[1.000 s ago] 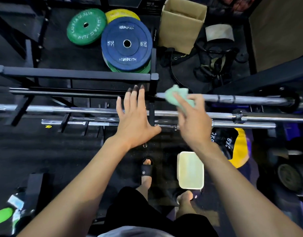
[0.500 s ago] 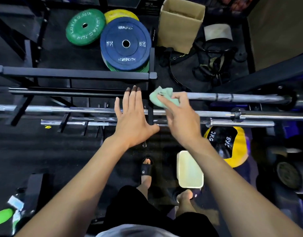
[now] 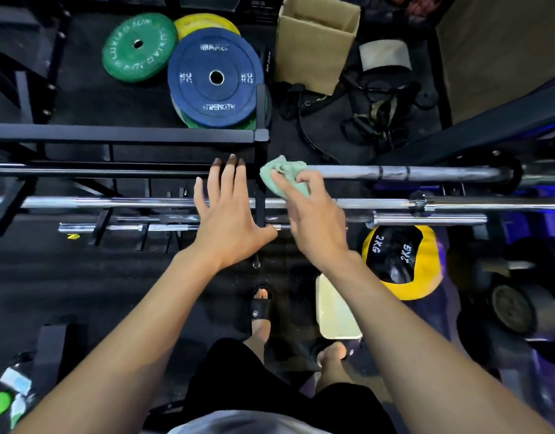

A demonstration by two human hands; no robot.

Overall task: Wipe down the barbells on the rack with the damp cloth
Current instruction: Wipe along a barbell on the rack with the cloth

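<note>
The damp green cloth [image 3: 282, 175] is bunched up in the right hand [image 3: 313, 220], fingers curled round it and pressing it onto the farthest barbell [image 3: 395, 173], right next to the black rack upright [image 3: 261, 183] where that bar crosses it. So I'd say the wiping is underway on that top bar, somewhere around the middle of its length, but honestly I can't tell which stretches are already clean, since the dull grey sleeve to the right looks the same either way. The left hand [image 3: 229, 217] holds nothing: it's flat and spread, fingers straight, fingertips reaching up to the dark left half of that same bar, probably steadying it. Closer to the body there's a long chrome barbell [image 3: 113, 202] and below it a shorter bar [image 3: 426, 219], neither touched by the cloth right now, so my guess is at least those two are left, maybe more. Further out: a pale tub [image 3: 335, 311] on the floor by the sandalled feet, a yellow and black 2KG ball [image 3: 401, 261] to the right, and blue [image 3: 216, 78], green [image 3: 139, 47] and yellow plates past the rack with a cardboard box [image 3: 317, 45] beside them.
</note>
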